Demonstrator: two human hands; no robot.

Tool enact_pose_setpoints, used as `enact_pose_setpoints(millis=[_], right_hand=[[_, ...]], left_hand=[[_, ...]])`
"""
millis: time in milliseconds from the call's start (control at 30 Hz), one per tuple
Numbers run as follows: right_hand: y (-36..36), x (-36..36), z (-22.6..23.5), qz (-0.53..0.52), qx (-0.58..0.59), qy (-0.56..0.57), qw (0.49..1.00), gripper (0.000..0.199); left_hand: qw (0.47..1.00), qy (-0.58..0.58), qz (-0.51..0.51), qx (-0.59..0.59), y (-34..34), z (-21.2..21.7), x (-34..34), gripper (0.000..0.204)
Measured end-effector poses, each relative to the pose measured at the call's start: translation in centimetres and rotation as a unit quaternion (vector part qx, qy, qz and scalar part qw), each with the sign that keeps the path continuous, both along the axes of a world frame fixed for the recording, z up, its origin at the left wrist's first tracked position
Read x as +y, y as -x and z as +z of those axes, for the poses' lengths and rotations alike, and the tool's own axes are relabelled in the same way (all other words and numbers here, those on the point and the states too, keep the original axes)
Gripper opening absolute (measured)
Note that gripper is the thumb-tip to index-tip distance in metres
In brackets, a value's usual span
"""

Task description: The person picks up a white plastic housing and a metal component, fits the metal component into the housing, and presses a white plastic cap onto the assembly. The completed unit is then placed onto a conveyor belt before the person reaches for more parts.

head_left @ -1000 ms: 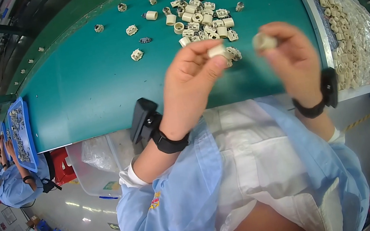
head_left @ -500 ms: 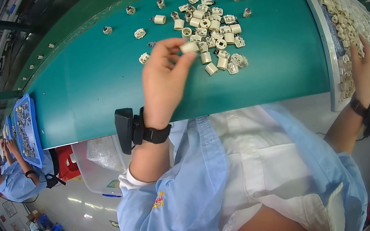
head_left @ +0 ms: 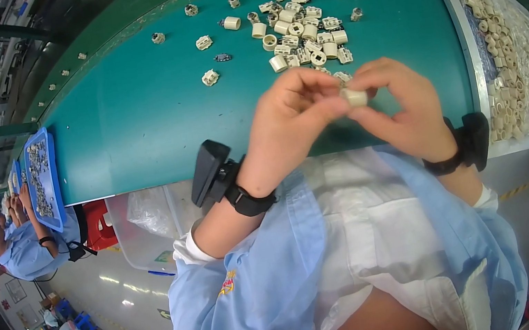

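Above the near edge of the green table [head_left: 130, 117], seen from the head camera, both hands meet in front of the person's chest. The left hand [head_left: 293, 125] and the right hand [head_left: 402, 107] pinch one small cream plastic piece [head_left: 356, 96] between their thumbs and fingertips, the other fingers curled in; it is held off the table and close to the body, likely so that it can be turned and fitted by feel and by eye. Just beyond the hands lies a loose heap of like pieces [head_left: 302, 36], scattered within easy reach. Along the right side stands a shallow tray [head_left: 471, 60] filled with cream rings [head_left: 513, 60], set where the right hand can get to it without stretching. Each wrist carries a black band with a small box; the left one [head_left: 210, 174] sticks out to the side. At far left another worker in blue [head_left: 19, 248] sits by a blue tray [head_left: 45, 173] of small parts.
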State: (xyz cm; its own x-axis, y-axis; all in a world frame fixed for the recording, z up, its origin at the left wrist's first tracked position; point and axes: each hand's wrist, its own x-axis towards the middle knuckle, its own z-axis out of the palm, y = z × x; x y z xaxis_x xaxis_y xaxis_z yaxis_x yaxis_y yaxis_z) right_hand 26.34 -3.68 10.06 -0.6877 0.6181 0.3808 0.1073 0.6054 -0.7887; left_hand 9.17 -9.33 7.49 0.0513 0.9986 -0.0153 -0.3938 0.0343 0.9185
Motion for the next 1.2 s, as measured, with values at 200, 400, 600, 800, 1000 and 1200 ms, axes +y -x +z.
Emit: enact_pose_setpoints(millis=[200, 400, 600, 800, 1000, 1200], right_hand=[[-0.6, 0.4, -1.3, -0.031, 0.153, 0.204, 0.967, 0.023], [-2.5, 1.0, -1.7, -0.055, 0.04, 0.217, 0.974, 0.031], [-1.9, 0.5, -1.4, -0.062, 0.067, 0.208, 0.974, 0.033], [-2.2, 0.4, -1.4, -0.074, 0.077, 0.226, 0.968, 0.031], [-2.7, 0.9, -1.8, -0.076, 0.088, 0.214, 0.97, 0.031], [-2.2, 1.3, -2.6, -0.097, 0.114, 0.2, 0.968, 0.029]], left_hand=[[0.684, -0.08, 0.316, 0.652, 8.5, -1.4, 1.1, 0.03], [0.748, -0.044, 0.273, 0.603, 9.7, -2.3, 2.2, 0.028], [0.652, -0.105, 0.218, 0.719, 9.6, -3.2, 3.5, 0.028], [0.705, -0.093, 0.273, 0.648, 10.1, -2.5, 2.5, 0.029], [0.764, -0.039, 0.275, 0.582, 10.8, -1.5, 1.9, 0.028], [0.712, -0.078, 0.264, 0.646, 13.4, -1.3, 5.5, 0.028]])
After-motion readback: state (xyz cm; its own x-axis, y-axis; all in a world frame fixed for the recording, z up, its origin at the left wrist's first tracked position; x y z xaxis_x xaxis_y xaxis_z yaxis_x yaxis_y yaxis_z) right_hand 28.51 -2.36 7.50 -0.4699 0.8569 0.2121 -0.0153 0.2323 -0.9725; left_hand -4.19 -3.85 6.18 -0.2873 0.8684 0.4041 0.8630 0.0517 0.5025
